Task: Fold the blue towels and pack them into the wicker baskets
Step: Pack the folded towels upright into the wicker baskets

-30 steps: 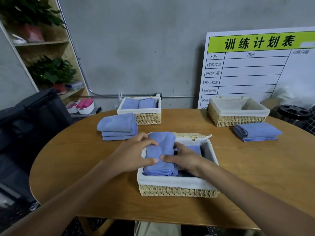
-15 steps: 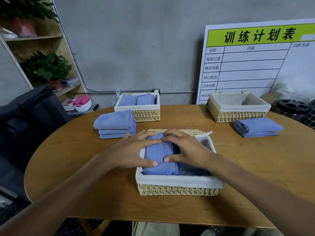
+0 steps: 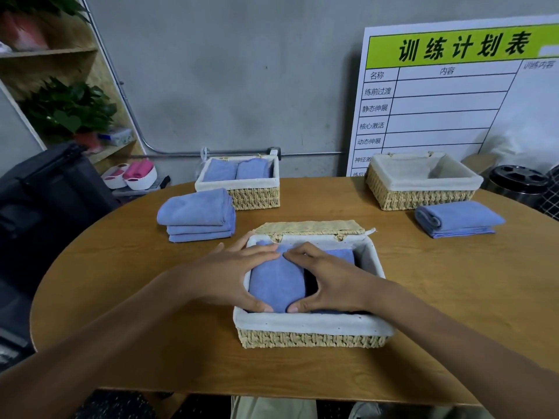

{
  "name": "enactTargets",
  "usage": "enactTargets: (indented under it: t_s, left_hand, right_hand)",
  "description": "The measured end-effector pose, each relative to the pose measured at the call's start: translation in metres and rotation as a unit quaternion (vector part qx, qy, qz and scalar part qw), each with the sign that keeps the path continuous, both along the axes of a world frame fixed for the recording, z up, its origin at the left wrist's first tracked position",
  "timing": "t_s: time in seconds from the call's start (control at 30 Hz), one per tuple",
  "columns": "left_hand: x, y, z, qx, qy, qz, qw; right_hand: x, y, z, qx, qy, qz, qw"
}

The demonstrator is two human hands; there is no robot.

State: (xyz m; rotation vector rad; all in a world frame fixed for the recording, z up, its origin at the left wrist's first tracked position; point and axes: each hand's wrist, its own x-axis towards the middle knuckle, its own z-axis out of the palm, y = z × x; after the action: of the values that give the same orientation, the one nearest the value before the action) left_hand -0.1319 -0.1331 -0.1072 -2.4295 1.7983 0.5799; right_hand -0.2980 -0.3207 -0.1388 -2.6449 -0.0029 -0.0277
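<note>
A folded blue towel (image 3: 276, 284) lies in the left half of the near wicker basket (image 3: 313, 326). My left hand (image 3: 225, 275) and my right hand (image 3: 331, 278) frame the towel from either side. Each hand has its fingers round the towel's far end and its thumb at the near end. Another blue towel (image 3: 340, 255) lies in the basket's right half, mostly under my right hand. The far left basket (image 3: 252, 193) holds two folded towels. A second basket (image 3: 420, 189) at the far right stands empty.
A stack of three folded blue towels (image 3: 198, 214) lies left of centre on the round wooden table (image 3: 453, 297). One folded towel (image 3: 456, 219) lies in front of the right basket. A whiteboard leans on the wall; a dark bag and shelves stand at the left.
The towel has sunk lower into the near basket. My right hand has moved from the towel's right edge to wrap its far and near ends, mirroring the left hand.
</note>
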Motion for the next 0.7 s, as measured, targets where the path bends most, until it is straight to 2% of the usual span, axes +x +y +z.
enactTargets:
  t_s: [0.13,0.37,0.53,0.6,0.7]
  left_hand:
    - [-0.006,-0.001,0.008,0.02,0.016,0.018,1.0]
    - [-0.007,0.001,0.008,-0.004,0.045,0.024,0.999]
    - [0.003,-0.009,0.03,-0.003,0.037,0.0,0.999]
    - [0.003,-0.023,0.046,-0.042,0.003,-0.002,0.999]
    - [-0.01,-0.067,0.071,-0.162,-0.042,0.014,0.986]
  right_hand:
    - [0.002,0.001,0.0,0.007,0.001,-0.002,1.0]
    - [-0.003,0.003,0.003,0.033,-0.004,-0.021,0.999]
    - [-0.015,-0.008,0.021,0.068,-0.053,-0.072,0.994]
    - [-0.029,-0.023,0.032,0.067,-0.084,-0.102,0.989]
    - [-0.055,-0.065,0.042,0.048,-0.1,-0.157,0.981]
